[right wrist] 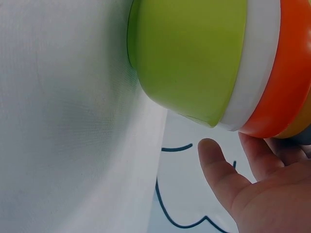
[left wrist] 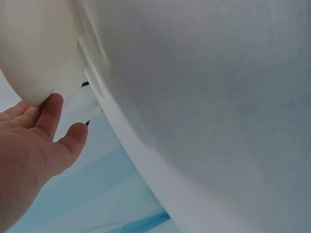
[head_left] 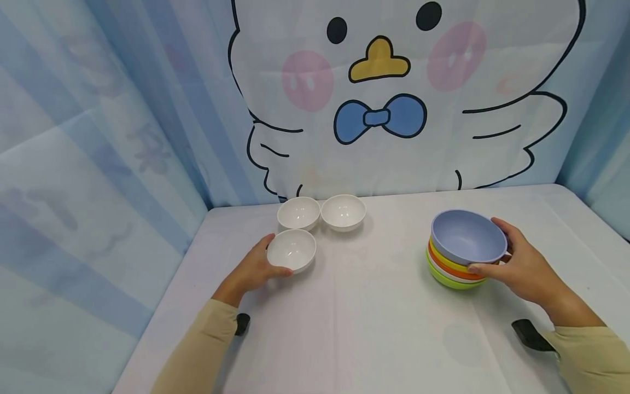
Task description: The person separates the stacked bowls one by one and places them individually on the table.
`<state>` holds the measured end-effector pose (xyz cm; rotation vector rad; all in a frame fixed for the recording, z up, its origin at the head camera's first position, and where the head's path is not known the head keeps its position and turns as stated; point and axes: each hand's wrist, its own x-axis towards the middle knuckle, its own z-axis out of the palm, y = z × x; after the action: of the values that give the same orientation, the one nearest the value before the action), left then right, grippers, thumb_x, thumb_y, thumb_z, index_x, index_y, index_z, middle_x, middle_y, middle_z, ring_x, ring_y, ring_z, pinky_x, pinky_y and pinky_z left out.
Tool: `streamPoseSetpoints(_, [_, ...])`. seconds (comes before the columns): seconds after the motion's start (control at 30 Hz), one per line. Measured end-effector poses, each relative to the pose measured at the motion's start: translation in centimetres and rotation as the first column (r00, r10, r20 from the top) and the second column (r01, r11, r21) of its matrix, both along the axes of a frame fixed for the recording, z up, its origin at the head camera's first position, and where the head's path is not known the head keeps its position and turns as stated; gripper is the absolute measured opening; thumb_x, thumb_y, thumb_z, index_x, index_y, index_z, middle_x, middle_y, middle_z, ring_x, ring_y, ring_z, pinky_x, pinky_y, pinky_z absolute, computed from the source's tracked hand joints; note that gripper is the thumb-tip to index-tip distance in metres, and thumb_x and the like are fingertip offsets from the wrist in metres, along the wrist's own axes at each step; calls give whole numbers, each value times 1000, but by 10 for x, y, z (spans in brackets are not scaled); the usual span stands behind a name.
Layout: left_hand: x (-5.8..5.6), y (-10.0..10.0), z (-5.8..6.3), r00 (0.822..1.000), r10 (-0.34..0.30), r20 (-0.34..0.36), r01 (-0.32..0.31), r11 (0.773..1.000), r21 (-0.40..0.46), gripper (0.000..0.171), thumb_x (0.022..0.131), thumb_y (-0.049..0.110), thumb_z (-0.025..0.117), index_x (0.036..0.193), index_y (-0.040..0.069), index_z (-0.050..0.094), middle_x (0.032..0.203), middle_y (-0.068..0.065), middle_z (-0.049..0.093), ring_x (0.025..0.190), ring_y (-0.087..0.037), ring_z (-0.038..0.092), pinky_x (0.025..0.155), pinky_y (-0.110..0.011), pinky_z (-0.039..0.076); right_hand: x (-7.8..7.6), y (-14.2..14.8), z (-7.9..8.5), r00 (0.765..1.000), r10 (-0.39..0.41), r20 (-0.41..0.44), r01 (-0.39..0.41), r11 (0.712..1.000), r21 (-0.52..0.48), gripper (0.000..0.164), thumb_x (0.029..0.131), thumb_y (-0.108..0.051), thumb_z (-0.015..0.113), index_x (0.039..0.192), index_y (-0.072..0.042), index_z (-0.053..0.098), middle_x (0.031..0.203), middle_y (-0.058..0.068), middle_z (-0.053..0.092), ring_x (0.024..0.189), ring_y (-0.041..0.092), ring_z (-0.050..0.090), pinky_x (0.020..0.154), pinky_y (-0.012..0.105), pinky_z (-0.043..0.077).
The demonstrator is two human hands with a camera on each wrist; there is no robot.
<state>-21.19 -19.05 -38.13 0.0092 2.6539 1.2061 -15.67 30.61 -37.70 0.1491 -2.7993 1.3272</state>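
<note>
In the head view my left hand holds a white bowl by its left side, thumb at the near edge and fingers at the far edge. Behind it stand two more white bowls, one at left and one at right. My right hand grips a stack of nested bowls from the right, topped by a blue bowl. Beneath come yellow, orange and white ones, with a green bowl at the bottom. In the right wrist view, fingers reach the orange bowl.
A white cloth covers the table. Behind it hangs a curtain printed with a cartoon face and a blue bow tie. Another blue-and-white curtain hangs along the left side. Wide table surface separates the white bowls from the stack.
</note>
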Motion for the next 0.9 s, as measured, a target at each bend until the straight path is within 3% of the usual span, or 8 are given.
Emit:
streamPoseSetpoints(0.07, [0,1,0,1000,-1,-2,1,1000,5,113,75,23,91,157,-2,17,158,-23,29,139,-40,34,113,-58,28,0,0,0,1000,0,0,0,1000,-9,114,85,-26,82,158,2,-2,152,38,21,125,61,35,97,64,41])
streamPoseSetpoints(0.1, [0,1,0,1000,0,0,0,1000,10,113,75,22,91,157,-2,17,158,-22,29,139,-40,35,113,-58,28,0,-1,0,1000,0,0,0,1000,-8,114,85,-25,82,158,2,-2,152,38,20,125,61,35,93,72,36])
streamPoseSetpoints(0.4, [0,1,-1,1000,-3,-1,3,1000,13,116,75,26,90,159,2,13,160,-20,25,142,-39,31,115,-57,24,0,0,1,1000,-2,6,2,1000,-16,115,85,-25,82,158,2,-2,152,38,19,126,61,33,93,73,35])
streamPoseSetpoints(0.63, [2,6,11,993,31,-118,-24,998,59,104,82,31,84,159,8,19,163,-16,21,146,-38,23,116,-57,23,1,0,0,1000,-7,13,7,999,-45,115,86,-23,81,158,1,-6,154,39,14,128,65,29,94,75,33])
streamPoseSetpoints(0.77, [6,17,25,978,-15,-208,36,994,99,99,83,28,83,158,7,22,162,-14,24,146,-35,25,116,-52,25,1,0,-4,1000,7,18,-5,997,-72,116,86,-19,80,157,0,-9,155,39,10,131,65,24,95,76,31])
streamPoseSetpoints(0.9, [12,35,37,955,-83,-283,130,980,153,94,82,19,84,156,3,28,160,-11,30,146,-28,27,117,-44,26,0,0,-9,1000,23,8,-22,997,-74,115,83,-15,83,157,3,-4,152,38,19,130,60,29,95,76,32])
